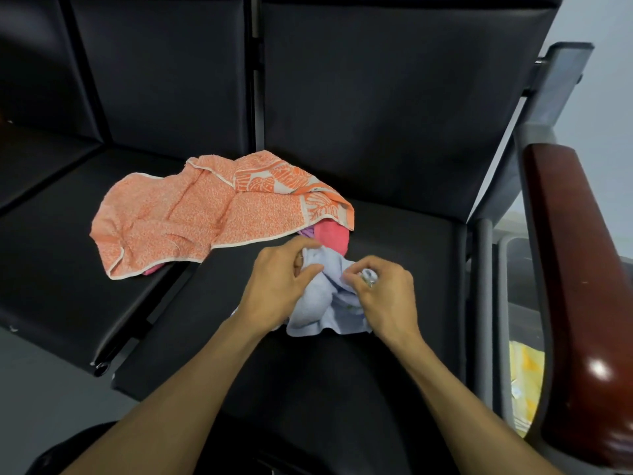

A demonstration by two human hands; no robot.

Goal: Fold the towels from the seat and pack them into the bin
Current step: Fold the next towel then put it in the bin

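Note:
A crumpled light blue towel [325,303] lies on the black seat [394,234] in front of me. My left hand [279,282] pinches its left upper part with curled fingers. My right hand [383,293] pinches a fold of its right upper part. Behind them a large orange patterned towel [191,214] lies spread and rumpled across two seats. A pink towel [330,236] and a bit of purple cloth [306,232] stick out from under its right edge. The bin [520,303] stands to the right of the seat, behind the armrest, with a yellow cloth [525,371] inside.
A glossy dark red wooden armrest [579,303] on a grey metal frame runs along the right between seat and bin. Black seat backs [376,97] rise behind the towels. A second black seat [51,241] lies to the left, with grey floor [34,389] below it.

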